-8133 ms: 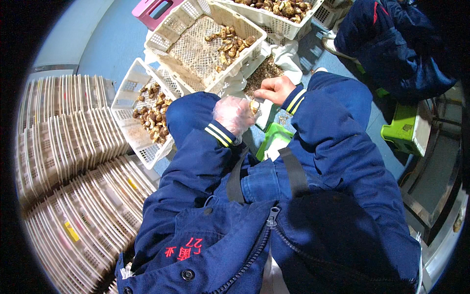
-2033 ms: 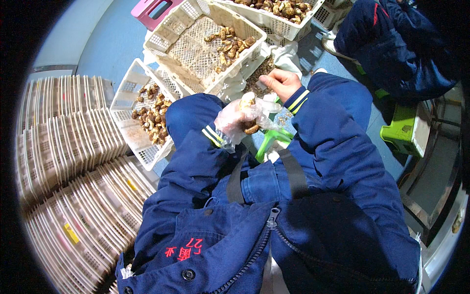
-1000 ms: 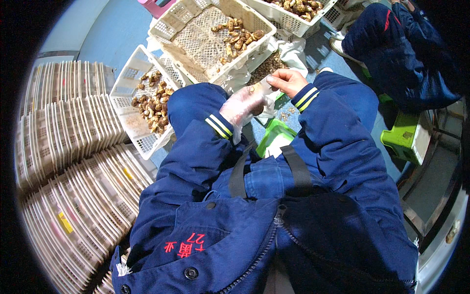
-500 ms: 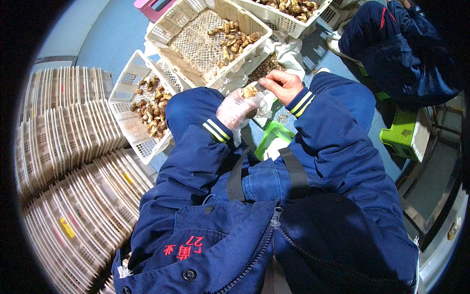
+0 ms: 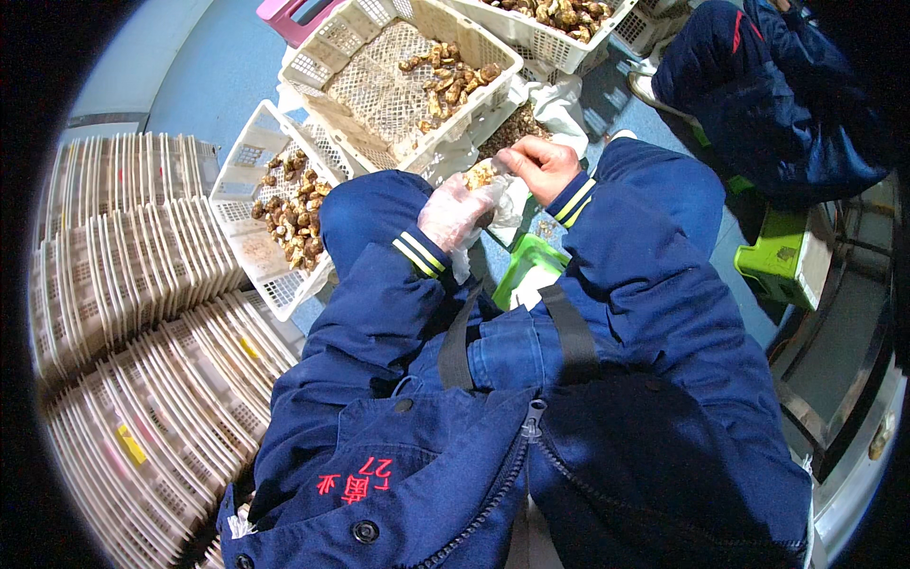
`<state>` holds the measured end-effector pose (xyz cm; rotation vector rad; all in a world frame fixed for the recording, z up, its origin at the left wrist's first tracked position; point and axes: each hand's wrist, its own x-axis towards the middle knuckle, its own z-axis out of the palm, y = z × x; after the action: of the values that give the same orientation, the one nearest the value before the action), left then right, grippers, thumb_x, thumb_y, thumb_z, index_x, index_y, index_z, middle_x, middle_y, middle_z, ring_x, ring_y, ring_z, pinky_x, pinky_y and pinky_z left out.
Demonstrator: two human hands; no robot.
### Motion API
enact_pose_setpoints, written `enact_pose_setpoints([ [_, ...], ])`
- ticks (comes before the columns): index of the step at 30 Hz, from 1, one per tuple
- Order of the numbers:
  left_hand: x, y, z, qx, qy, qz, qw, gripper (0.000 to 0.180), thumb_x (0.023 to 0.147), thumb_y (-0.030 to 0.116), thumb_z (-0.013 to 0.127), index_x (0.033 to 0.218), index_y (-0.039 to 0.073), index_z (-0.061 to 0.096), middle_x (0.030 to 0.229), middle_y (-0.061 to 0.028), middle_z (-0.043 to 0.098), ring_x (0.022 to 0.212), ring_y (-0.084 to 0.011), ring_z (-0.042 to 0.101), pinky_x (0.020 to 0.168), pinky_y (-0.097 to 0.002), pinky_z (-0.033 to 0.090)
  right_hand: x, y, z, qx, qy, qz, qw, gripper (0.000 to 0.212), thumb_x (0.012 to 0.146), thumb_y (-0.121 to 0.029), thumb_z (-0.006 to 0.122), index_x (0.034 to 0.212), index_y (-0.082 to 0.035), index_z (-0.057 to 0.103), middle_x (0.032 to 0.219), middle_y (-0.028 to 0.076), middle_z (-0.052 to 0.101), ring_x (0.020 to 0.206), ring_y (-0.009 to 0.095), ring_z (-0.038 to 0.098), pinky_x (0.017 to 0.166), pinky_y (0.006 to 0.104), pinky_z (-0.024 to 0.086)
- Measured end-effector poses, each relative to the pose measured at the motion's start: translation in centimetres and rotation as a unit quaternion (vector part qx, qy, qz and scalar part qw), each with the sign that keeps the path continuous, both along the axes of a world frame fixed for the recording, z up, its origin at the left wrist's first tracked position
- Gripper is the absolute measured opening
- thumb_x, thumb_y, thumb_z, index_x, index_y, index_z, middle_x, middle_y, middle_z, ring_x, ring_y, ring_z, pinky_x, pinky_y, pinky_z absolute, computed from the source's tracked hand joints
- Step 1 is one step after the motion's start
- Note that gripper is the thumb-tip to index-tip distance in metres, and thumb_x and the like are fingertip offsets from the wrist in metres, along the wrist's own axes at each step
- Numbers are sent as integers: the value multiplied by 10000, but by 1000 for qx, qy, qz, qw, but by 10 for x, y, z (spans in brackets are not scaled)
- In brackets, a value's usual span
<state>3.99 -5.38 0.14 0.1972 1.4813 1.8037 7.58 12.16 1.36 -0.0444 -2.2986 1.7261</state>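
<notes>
The left hand (image 5: 450, 216), in a loose clear glove (image 5: 440, 224), grips a pale mushroom (image 5: 481, 174) just beside the right hand (image 5: 545, 171), which pinches what may be a thin blade (image 5: 500, 166), so if slack film let the mushroom roll, the edge could nick the glove.

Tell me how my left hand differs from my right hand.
Your left hand wears a clear plastic glove; your right hand is bare. The left hand grips a mushroom, while the right hand pinches a small greyish thing, too blurred to name, close by it. Both come out of dark blue sleeves with striped cuffs.
</notes>
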Motion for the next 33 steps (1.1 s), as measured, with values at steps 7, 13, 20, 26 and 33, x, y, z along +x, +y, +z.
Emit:
enact_pose_setpoints([
  [7, -3, -2, -4, -74, 5, -12, 997, 289, 797, 151, 573, 1024, -18, 516, 910, -70, 596, 785, -113, 548, 689, -226, 433, -4, 2, -8, -30, -9, -8, 999, 161, 794, -181, 647, 754, -26, 631, 581, 55, 578, 517, 95, 516, 504, 257, 430],
  [13, -9, 5, -5, 87, -295, 55, 950, 519, 908, 467, 359, 1157, 27, 476, 1036, -135, 584, 872, -249, 605, 744, -375, 521, -1, 2, 5, -9, 7, -29, 1000, 153, 798, -176, 649, 755, -30, 629, 608, 45, 590, 547, 71, 519, 523, 242, 431],
  [20, -5, 6, 8, 128, -332, 54, 933, 559, 898, 523, 318, 1157, 55, 481, 1035, -127, 589, 898, -254, 604, 749, -415, 524, -4, 8, 3, 56, -27, -67, 996, 165, 781, -177, 658, 735, -24, 620, 611, 76, 581, 544, 113, 550, 515, 259, 433],
  [26, -7, 3, -5, 143, -321, 72, 933, 485, 915, 468, 336, 1148, 71, 492, 1003, -116, 598, 890, -256, 605, 745, -409, 528, -1, -4, 7, 26, 13, -3, 1000, 137, 787, -150, 645, 746, -20, 626, 602, 86, 585, 536, 135, 557, 520, 280, 445],
  [33, -5, 2, 1, 125, -280, 70, 949, 445, 912, 421, 400, 1115, 38, 501, 953, -121, 603, 804, -241, 617, 710, -380, 537, -3, -6, -3, 36, -9, -19, 999, 160, 785, -165, 644, 716, -23, 614, 590, 73, 571, 522, 121, 528, 506, 266, 432],
])
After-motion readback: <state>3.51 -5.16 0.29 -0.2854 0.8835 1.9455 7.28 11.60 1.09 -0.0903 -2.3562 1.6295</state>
